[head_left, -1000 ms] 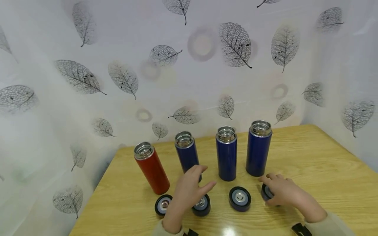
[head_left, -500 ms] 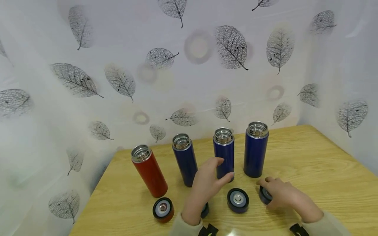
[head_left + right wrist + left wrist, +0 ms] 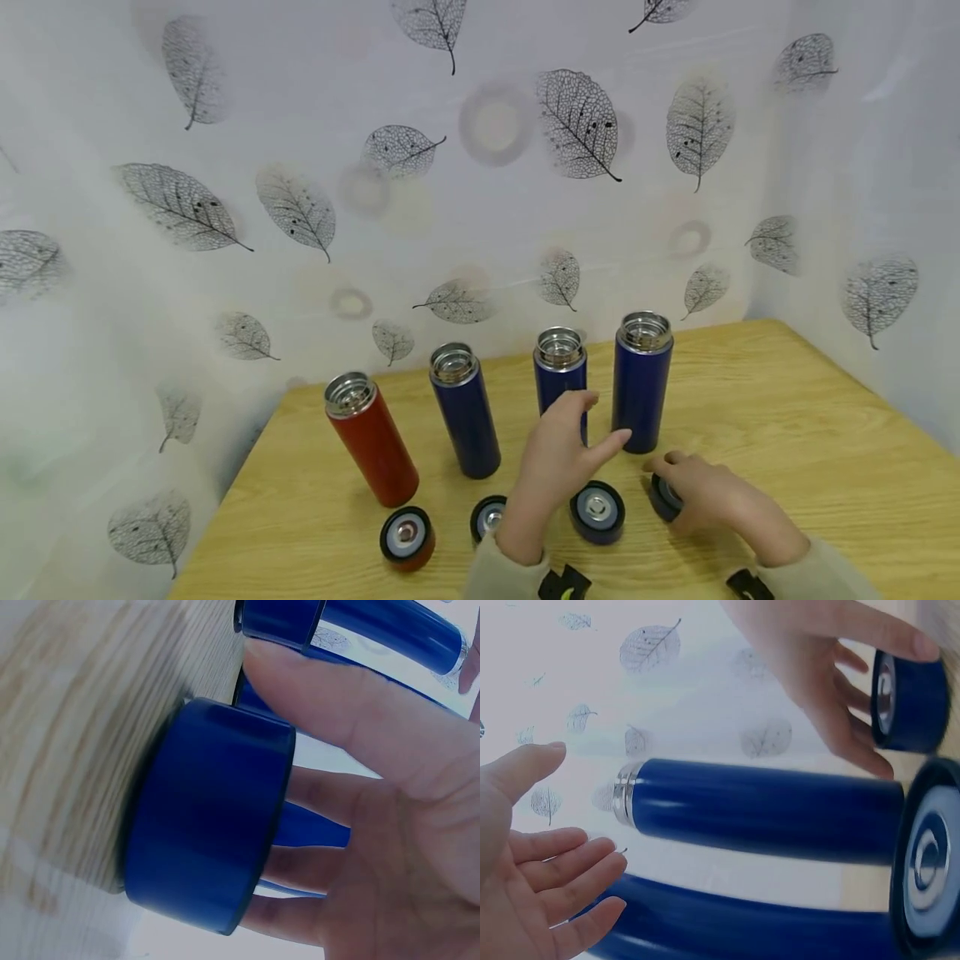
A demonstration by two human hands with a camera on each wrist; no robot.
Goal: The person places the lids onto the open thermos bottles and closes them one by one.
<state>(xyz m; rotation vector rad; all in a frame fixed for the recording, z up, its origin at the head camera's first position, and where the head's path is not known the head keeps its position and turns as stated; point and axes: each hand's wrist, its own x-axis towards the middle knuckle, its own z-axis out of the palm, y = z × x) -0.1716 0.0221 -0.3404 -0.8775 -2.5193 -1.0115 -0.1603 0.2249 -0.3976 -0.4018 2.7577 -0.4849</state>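
Note:
My left hand (image 3: 551, 462) hovers with fingers and thumb spread, overlapping the third bottle from the left, a blue one (image 3: 553, 379). Its thumb tip comes in front of the rightmost blue bottle (image 3: 639, 392). In the left wrist view that hand (image 3: 547, 862) has nothing between its fingers, beside the uncapped blue bottle (image 3: 769, 810). My right hand (image 3: 708, 496) straddles a blue screw lid (image 3: 664, 498) at table level. The right wrist view shows this lid (image 3: 206, 814) on the table, a gap between it and the thumb, fingers (image 3: 289, 870) behind it.
An open red bottle (image 3: 372, 446) and another open blue bottle (image 3: 467, 421) stand at the left. Lids lie upturned in front: a red one (image 3: 407, 537), a blue one (image 3: 486, 518) partly behind my left forearm, another blue one (image 3: 597, 511). A leaf-print sheet (image 3: 337, 83) hangs behind the table (image 3: 787, 417).
My left hand has swept rightward, from the second bottle across to the two rightmost ones. The right hand stays around the same lid. The whole view has shifted slightly.

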